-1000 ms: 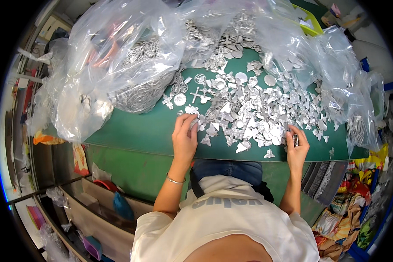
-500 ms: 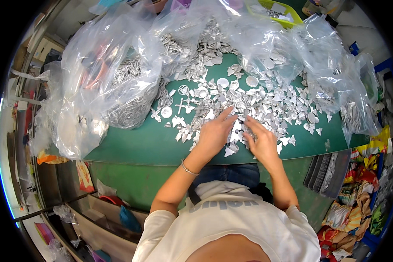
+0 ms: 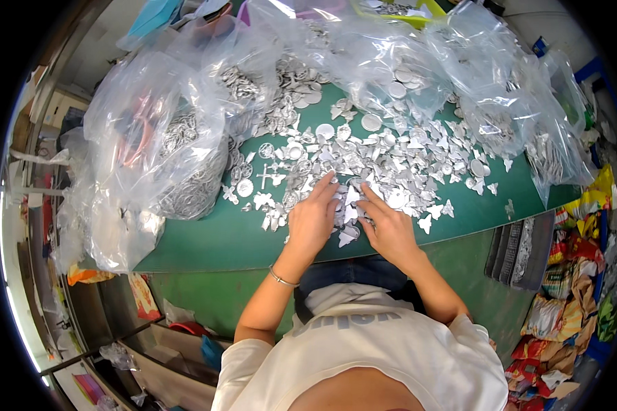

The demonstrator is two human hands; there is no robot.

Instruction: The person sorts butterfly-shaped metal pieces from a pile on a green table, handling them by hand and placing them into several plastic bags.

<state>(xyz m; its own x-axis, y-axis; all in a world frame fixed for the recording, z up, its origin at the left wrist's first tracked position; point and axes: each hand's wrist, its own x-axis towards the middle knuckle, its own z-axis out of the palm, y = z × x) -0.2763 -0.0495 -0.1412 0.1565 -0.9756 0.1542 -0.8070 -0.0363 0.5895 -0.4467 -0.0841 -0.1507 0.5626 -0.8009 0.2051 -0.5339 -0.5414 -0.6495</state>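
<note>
Many small flat silver-grey metal pieces [image 3: 425, 161] lie in a loose heap on a green table [image 3: 206, 243]. My left hand [image 3: 310, 220], with a bracelet at its wrist, rests at the heap's near edge, fingers stretched forward and thumb apart. Beside it, my right hand [image 3: 392, 231] has its fingers extended over the pieces, its thumb apart too. Several pieces show in the gap between the hands. A butterfly-shaped piece [image 3: 349, 235] lies just below that gap. Farther left is a cross-shaped piece [image 3: 264, 176]. No held piece can be made out in either hand.
Clear plastic bags of metal pieces surround the heap: one large bag [image 3: 185, 164] at left, others [image 3: 500, 116] at right. A yellow-green basket [image 3: 418, 20] stands at the back. Below the table are a grey crate [image 3: 521, 250] at right and drawers [image 3: 164, 363] at left.
The whole view has shifted, so the table appears slightly tilted and farther left. Both hands remain over the near part of the heap, a little farther apart at the fingertips.
</note>
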